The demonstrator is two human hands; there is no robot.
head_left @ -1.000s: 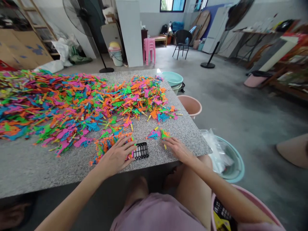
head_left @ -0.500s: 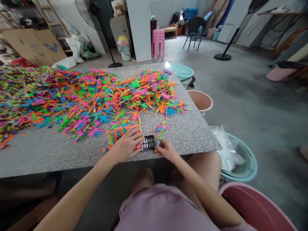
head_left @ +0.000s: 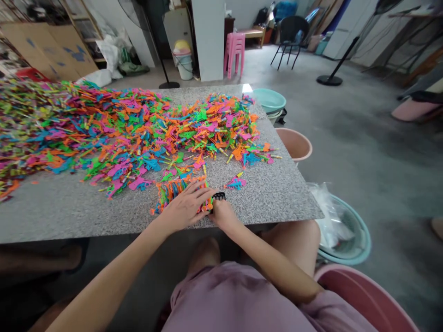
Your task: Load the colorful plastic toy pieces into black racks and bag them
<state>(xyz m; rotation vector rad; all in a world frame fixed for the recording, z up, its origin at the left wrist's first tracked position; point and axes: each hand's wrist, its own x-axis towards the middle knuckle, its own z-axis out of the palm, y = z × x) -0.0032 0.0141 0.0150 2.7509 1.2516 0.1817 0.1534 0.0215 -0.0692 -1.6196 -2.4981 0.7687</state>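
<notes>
Near the table's front edge, a packed row of colourful plastic toy pieces (head_left: pixel 168 191) stands side by side, apparently in a black lattice rack (head_left: pixel 219 196). My left hand (head_left: pixel 187 205) rests across the row with fingers stretched out. At the right end of the row my right hand (head_left: pixel 222 213) is closed, with its fingertips close to the left hand's. It covers much of the bare part of the rack, and whatever its fingers hold is hidden. Small orange round ends (head_left: pixel 209 206) show between the hands. A few loose pink and blue pieces (head_left: pixel 236 182) lie just beyond the right hand.
A large heap of mixed plastic pieces (head_left: pixel 114 124) covers the back and left of the speckled table (head_left: pixel 277 193). Beside its right edge are an orange basin (head_left: pixel 296 144), a turquoise basin (head_left: pixel 360 249) with clear plastic bags (head_left: pixel 328 216), and a pink tub (head_left: pixel 367 295).
My right hand has moved left from beside the rack to the end of the row, and the green toy piece it held is now hidden. The left hand stays on the row.
</notes>
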